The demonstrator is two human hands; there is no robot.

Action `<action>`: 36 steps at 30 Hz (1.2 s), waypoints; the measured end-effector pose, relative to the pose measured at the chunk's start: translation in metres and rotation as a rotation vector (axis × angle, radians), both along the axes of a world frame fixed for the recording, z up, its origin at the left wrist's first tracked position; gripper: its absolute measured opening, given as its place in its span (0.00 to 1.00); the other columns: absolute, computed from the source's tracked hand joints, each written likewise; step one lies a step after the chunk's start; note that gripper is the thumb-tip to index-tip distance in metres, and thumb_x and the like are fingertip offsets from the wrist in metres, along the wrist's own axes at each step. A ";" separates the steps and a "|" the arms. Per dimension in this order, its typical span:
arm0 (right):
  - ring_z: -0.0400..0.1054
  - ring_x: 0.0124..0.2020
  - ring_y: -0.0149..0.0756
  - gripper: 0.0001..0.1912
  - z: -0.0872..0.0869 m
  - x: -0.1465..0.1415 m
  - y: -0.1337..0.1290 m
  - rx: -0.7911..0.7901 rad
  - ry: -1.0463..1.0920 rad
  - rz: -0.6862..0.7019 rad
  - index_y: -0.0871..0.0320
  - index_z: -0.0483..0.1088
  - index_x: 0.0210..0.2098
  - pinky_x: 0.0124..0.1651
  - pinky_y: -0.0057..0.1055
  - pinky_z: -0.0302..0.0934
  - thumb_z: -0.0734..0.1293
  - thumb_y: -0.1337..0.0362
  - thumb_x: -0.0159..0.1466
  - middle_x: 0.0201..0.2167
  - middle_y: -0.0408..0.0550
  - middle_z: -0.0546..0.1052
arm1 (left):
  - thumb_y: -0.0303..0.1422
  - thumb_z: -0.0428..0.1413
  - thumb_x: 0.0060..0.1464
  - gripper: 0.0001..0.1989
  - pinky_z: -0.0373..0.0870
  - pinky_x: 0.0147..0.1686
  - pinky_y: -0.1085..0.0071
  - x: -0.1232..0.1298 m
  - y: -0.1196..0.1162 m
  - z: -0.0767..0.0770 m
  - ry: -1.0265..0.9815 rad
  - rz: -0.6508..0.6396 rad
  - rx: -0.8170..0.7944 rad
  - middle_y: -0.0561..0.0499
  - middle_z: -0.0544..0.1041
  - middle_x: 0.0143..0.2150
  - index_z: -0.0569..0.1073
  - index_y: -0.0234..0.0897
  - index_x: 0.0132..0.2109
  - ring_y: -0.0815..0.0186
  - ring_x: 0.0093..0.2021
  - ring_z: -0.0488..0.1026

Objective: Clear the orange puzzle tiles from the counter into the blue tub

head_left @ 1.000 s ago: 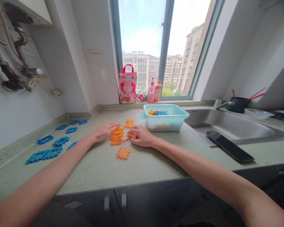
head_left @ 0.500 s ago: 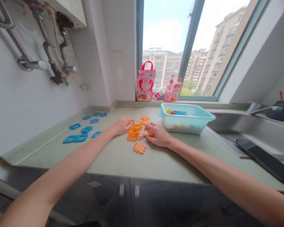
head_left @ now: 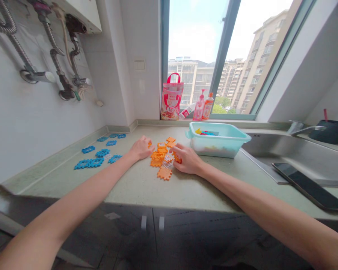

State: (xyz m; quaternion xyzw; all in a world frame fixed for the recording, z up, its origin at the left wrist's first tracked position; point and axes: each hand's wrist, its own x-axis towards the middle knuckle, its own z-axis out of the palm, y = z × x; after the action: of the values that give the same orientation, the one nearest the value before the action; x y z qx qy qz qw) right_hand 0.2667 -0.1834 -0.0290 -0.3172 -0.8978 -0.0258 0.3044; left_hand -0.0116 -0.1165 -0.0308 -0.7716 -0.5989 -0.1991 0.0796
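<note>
A person is working with two bare hands over a pale green kitchen countertop (head_left: 135, 187), where orange interlocking puzzle tiles are lying in a loose heap (head_left: 157, 160) between the palms. The left hand (head_left: 142, 148) is hovering or resting just left of the heap, which of the two one cannot tell, its fingers curling closed and gripping an orange tile (head_left: 149, 144) that is peeping out at the fingertips. The right hand (head_left: 188, 159) is bending over the heap's other side, its fingers and thumb closing around a second orange piece (head_left: 177, 157), mostly hidden by the hand. A flat orange square (head_left: 164, 173) is lying at the near edge of the heap, another small orange group (head_left: 170, 141) is sitting at its far edge, and a white printed piece (head_left: 167, 164) is showing beside the right fingers.

Beyond the left forearm, blue interlocking tiles (head_left: 89, 163) are spreading across the counter in joined and single pieces. A turquoise plastic tub (head_left: 214, 148) is standing behind the right hand, holding red, yellow and blue pieces (head_left: 210, 133). A dark smartphone (head_left: 310, 185) is lying across the near rim of a stainless steel sink (head_left: 266, 150). On the windowsill, a pink handled bag (head_left: 171, 101), a pink pump bottle (head_left: 198, 108) and an orange-capped bottle (head_left: 207, 107) are standing upright, while a red-and-white bottle (head_left: 187, 111) is leaning between them
</note>
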 end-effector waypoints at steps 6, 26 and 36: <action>0.69 0.39 0.41 0.17 0.003 -0.001 -0.004 0.078 -0.015 0.017 0.55 0.73 0.49 0.44 0.35 0.62 0.67 0.66 0.60 0.44 0.51 0.75 | 0.53 0.46 0.64 0.24 0.72 0.44 0.61 0.002 -0.005 0.008 0.034 0.070 -0.067 0.43 0.81 0.42 0.78 0.41 0.41 0.52 0.44 0.78; 0.72 0.39 0.41 0.19 0.007 0.000 -0.006 0.051 -0.082 -0.037 0.54 0.75 0.52 0.41 0.34 0.62 0.68 0.64 0.61 0.46 0.51 0.78 | 0.44 0.53 0.61 0.13 0.71 0.44 0.63 0.012 -0.001 0.007 -0.075 -0.101 0.025 0.47 0.80 0.44 0.75 0.43 0.43 0.57 0.43 0.77; 0.68 0.38 0.39 0.12 0.022 0.000 -0.009 0.167 -0.142 -0.008 0.52 0.75 0.44 0.38 0.32 0.58 0.67 0.63 0.60 0.41 0.49 0.74 | 0.64 0.54 0.54 0.37 0.71 0.52 0.60 0.027 0.009 0.007 -0.019 -0.107 -0.176 0.45 0.81 0.58 0.76 0.49 0.62 0.47 0.56 0.77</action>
State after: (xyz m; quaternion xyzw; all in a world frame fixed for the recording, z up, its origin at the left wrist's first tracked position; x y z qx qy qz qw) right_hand 0.2664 -0.1920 -0.0074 -0.2914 -0.9106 -0.1243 0.2655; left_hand 0.0157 -0.1073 -0.0235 -0.8046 -0.5726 -0.1570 -0.0051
